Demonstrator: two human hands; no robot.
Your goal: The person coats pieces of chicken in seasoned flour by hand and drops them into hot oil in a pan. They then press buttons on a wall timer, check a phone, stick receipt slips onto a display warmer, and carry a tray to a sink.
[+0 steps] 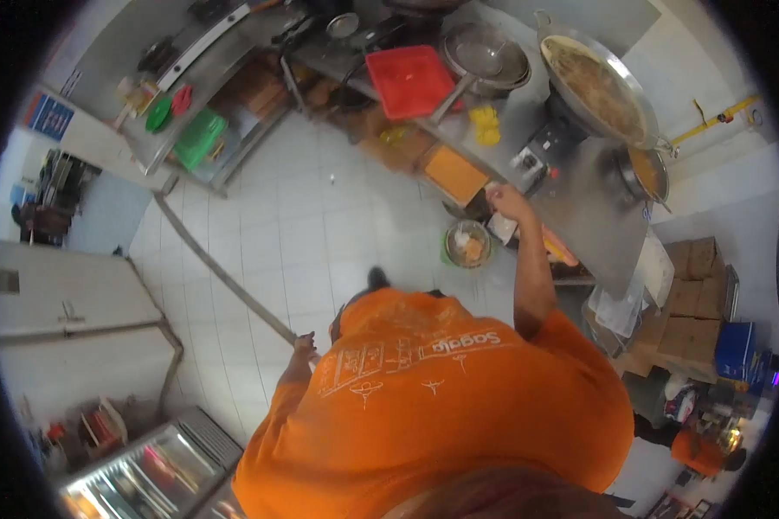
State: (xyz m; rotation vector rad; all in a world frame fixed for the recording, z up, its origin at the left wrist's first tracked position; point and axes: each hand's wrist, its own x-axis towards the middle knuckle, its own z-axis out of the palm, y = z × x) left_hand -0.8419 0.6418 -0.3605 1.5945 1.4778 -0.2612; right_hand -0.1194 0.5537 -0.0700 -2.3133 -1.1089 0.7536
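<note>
My right hand (509, 202) reaches to the near edge of the steel counter (593, 186), its fingers closed at a small pale item that I cannot make out. Just below it hangs a whitish plastic piece (502, 227). An orange-yellow tray (455, 174) is beside the hand on the left, and a bowl (468, 244) with pale and orange contents stands lower down. My left hand (304, 343) is low beside my orange shirt, small and blurred, with its grip unclear.
A large wok (597, 91), a smaller pan (645, 176), a red tray (411, 80) and strainers (486, 56) are on the counter. Cardboard boxes (688, 316) stand at right. A person in orange (697, 451) is at lower right. A glass-topped case (151, 476) stands at lower left.
</note>
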